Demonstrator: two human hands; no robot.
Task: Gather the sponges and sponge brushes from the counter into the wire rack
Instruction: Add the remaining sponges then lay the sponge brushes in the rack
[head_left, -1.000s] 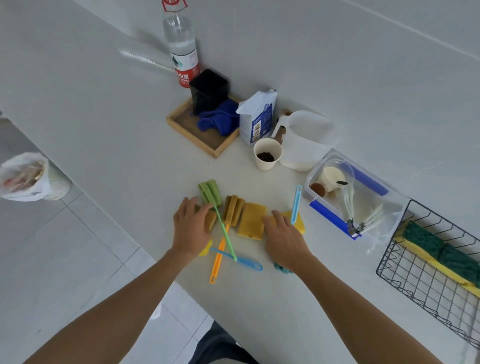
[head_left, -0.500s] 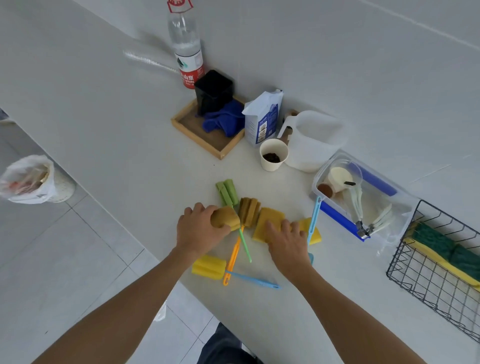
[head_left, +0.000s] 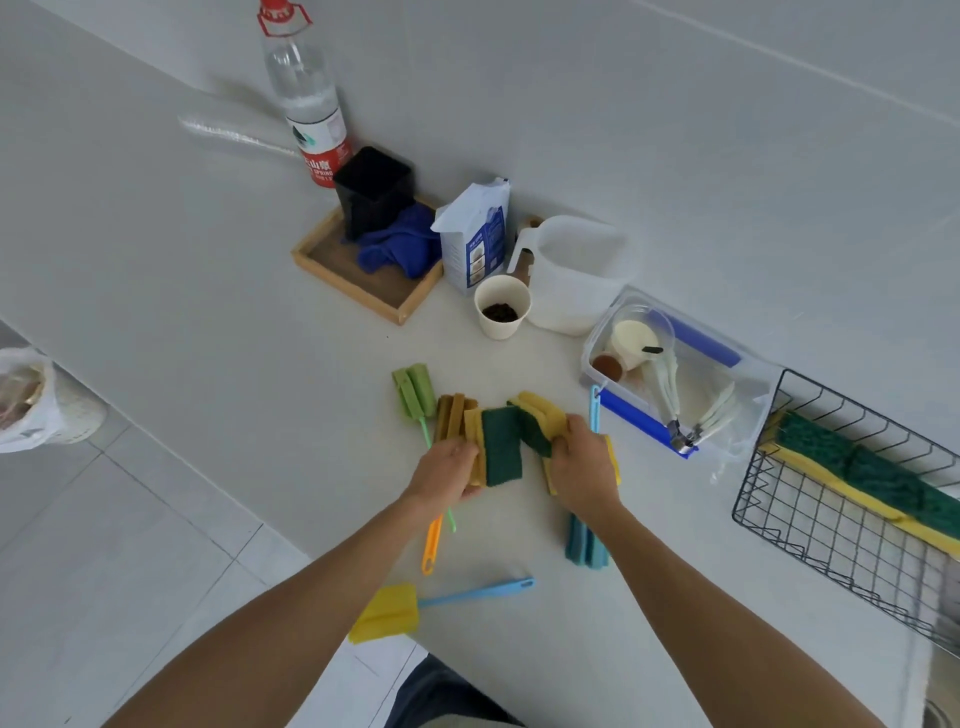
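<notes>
My left hand (head_left: 448, 474) grips a flat sponge (head_left: 500, 448) stood on edge, green scouring side facing me. My right hand (head_left: 584, 465) holds a second yellow-and-green sponge (head_left: 540, 415), tilted against the first. Around them lie sponge brushes: a green-headed one (head_left: 414, 391), a brown-headed one (head_left: 451, 415) with an orange handle, a teal-headed one (head_left: 586, 543) with a light blue handle, and a yellow-headed one (head_left: 387, 613) near the counter's front edge. The black wire rack (head_left: 826, 530) at the right holds yellow-and-green sponges (head_left: 862, 473).
A clear plastic box (head_left: 727, 415) with blue clips sits between the sponges and the rack. Behind stand a paper cup (head_left: 502, 306), a white jug (head_left: 576, 275), a blue-white carton (head_left: 475, 241), a wooden tray (head_left: 358, 283) with a black pot, and a water bottle (head_left: 306, 98).
Both hands went from pressing flat on the sponges to lifting one each, turning the green sides up. The yellow-headed brush now lies nearer the front edge.
</notes>
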